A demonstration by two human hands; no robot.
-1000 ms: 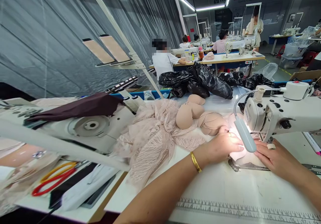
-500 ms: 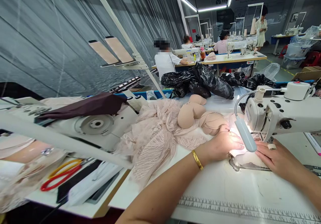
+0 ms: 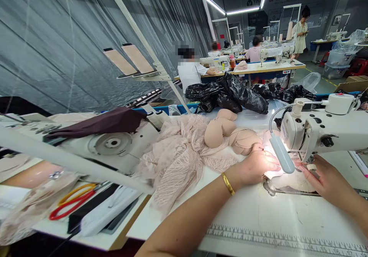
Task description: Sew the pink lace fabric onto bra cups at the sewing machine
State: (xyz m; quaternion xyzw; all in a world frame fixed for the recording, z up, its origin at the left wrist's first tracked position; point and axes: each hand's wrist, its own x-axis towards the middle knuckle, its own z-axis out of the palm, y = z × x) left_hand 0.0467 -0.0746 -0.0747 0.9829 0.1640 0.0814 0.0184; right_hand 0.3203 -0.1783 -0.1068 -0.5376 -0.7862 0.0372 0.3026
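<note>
A piece of pale pink fabric (image 3: 271, 175) lies under the head of the white sewing machine (image 3: 330, 128), in bright lamp light. My left hand (image 3: 258, 167), with a gold bangle at its wrist, grips this fabric from the left, its fingertips close to the lamp. From the right, my right hand (image 3: 324, 176) reaches in beside the needle area, fingers drawn together at the fabric's edge. The grey lamp head (image 3: 281, 153) and machine parts hide the needle and some fingertips. Beige moulded bra cups (image 3: 244, 141) rest just beyond my left hand.
Pink lace (image 3: 178, 149) is heaped left of the cups. Red and yellow handled scissors (image 3: 73, 201) lie on the left table near another machine (image 3: 112, 144). A ruler strip (image 3: 273, 239) runs along the front edge. Black plastic bags (image 3: 230, 92) sit behind; several people work beyond.
My right hand has shifted slightly right and up, its fingers less flat than before. My left hand stays on the fabric, almost unmoved. A standing person in the background has raised their head slightly.
</note>
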